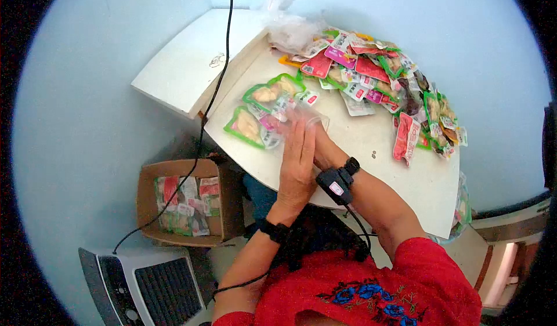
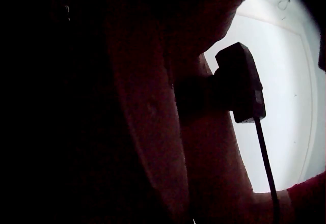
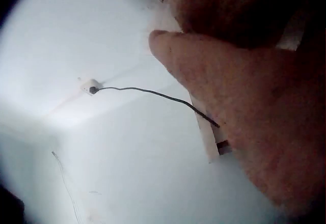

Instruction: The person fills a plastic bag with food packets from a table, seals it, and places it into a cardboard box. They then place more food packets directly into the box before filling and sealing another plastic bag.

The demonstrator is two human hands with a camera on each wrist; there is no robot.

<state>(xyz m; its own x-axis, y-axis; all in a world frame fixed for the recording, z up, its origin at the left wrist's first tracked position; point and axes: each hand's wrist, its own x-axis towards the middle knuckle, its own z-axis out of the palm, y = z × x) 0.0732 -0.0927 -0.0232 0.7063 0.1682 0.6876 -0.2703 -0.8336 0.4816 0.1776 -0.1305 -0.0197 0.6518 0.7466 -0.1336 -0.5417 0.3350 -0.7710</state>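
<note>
Both hands meet over the left part of a white table (image 1: 360, 140). My left hand (image 1: 297, 172) lies with its fingers stretched forward over a clear plastic bag (image 1: 318, 117). Close against it, my right hand (image 1: 324, 143) is partly covered by the left; I cannot tell what its fingers grip. Just beyond the fingertips lie green-edged food packets (image 1: 246, 126) with pale pieces inside. In the right wrist view, the thumb (image 3: 175, 53) is extended beside see-through plastic. The left wrist view is mostly dark, showing a black wrist device (image 2: 239, 84).
A heap of mixed food packets (image 1: 371, 71) covers the table's far right side, with crumpled clear bags (image 1: 293, 33) beside it. On the floor at left stand a cardboard box (image 1: 148, 204) of packets and a grey-white appliance (image 1: 156, 285). A black cable (image 1: 217, 88) hangs across the view.
</note>
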